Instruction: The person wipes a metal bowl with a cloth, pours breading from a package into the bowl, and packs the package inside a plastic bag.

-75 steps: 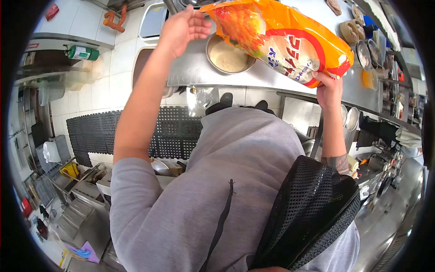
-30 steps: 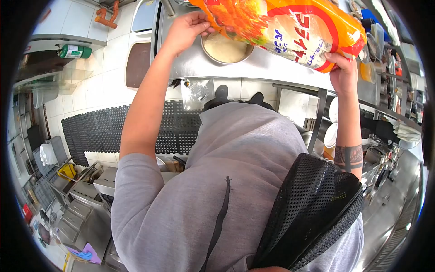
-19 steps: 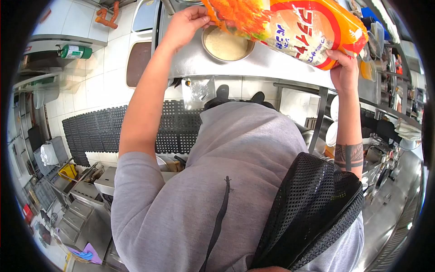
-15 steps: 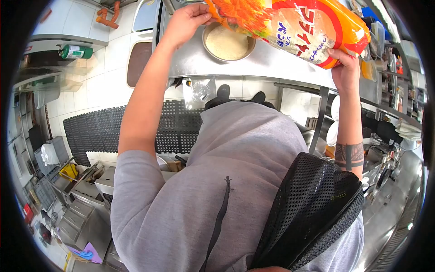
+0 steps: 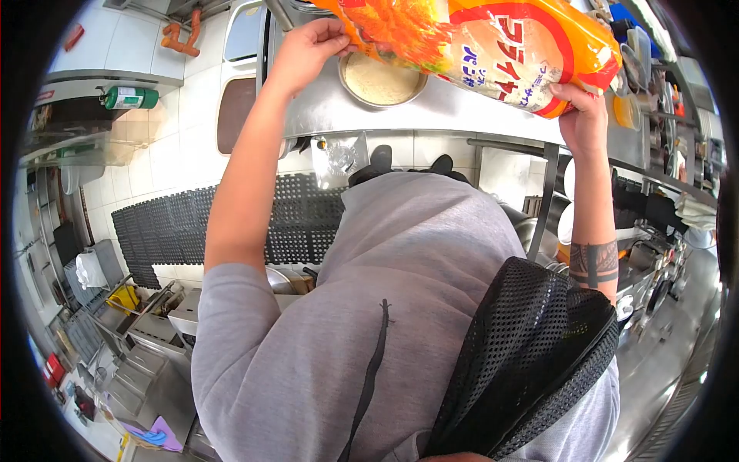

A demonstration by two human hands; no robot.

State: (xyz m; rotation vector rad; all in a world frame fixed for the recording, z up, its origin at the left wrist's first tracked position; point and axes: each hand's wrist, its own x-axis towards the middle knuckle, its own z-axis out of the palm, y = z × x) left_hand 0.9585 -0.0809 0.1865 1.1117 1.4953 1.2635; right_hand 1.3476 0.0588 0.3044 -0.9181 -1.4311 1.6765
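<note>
— Bag [image 5: 477, 54], orange, printed plastic: where is it held?

— Above the steel surface [image 5: 462, 112], toward one o'clock of the view; long axis laid from between nine and ten to between three and four o'clock.

— Fingers?

— Left hand [image 5: 304, 58]: thumb and forefinger are pinched on the bag's nine-o'clock edge. Right hand [image 5: 583, 123]: the opposite end is gripped, thumb on the printed face, remaining fingers largely hidden.

— Bowl [image 5: 385, 105], round, metal?

— Set on the surface, with pale crumb-like contents [image 5: 382, 81]. From the left fingers it is found between four and five o'clock, just beside; from the right, at nine, well apart. Its rim is partly overlapped by the bag; contact cannot be told.

— Lettering?

— Japanese. Large red characters are read as フライヤー; blue ones as ソフト and パン粉. Smaller blue script by the right thumb cannot be read surely. No brand is identified.
</note>
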